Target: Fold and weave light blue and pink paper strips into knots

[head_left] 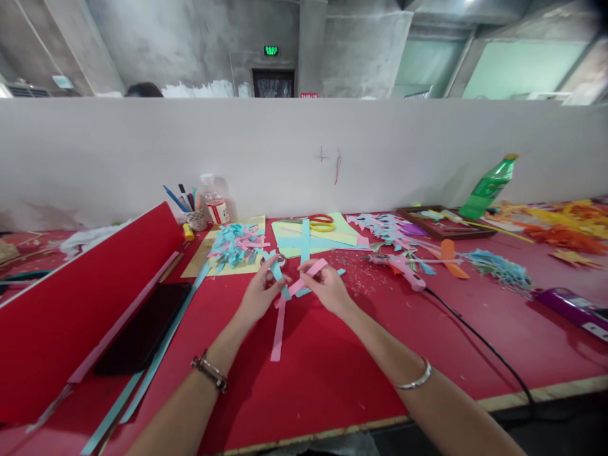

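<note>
My left hand [259, 292] pinches a light blue paper strip [277, 272] that bends between its fingers. Closed on a pink paper strip [314, 268], my right hand [329, 288] is a short way to the right. The blue and pink strips cross between the hands, and a pink end [278, 335] hangs down toward me. Another blue strip [305, 239] stretches away behind the fingers. How the strips join at the crossing is too small to tell. A pile of folded blue and pink paper pieces [240, 246] lies on a tan sheet beyond my left hand.
Yellow-handled scissors [322, 223] lie on pale paper sheets at the back. A pink glue gun [401, 269] with a black cord is at the right. A black phone [145, 329] and a red board [90, 304] are at the left. A green bottle [489, 189] leans at the back right.
</note>
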`<action>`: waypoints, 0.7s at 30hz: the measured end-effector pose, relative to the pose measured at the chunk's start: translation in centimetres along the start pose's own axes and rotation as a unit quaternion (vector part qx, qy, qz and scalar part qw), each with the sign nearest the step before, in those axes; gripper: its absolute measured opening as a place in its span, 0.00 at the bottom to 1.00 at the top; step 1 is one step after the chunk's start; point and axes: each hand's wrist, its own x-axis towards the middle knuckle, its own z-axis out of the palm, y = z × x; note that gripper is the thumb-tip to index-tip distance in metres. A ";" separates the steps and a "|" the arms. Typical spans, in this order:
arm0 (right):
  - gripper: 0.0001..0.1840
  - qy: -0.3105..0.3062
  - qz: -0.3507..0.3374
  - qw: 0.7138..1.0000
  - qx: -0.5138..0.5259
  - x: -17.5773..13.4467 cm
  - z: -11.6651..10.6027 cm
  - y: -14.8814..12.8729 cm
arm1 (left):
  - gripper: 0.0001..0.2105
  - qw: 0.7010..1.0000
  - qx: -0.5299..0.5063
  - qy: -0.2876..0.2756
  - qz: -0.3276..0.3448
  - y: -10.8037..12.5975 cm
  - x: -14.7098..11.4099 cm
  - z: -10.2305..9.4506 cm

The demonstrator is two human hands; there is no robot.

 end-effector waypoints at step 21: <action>0.05 0.038 -0.052 0.997 -0.048 -0.5 0.3 -1.0 | 0.17 0.993 0.073 0.075 0.059 0.9 -0.3 0.4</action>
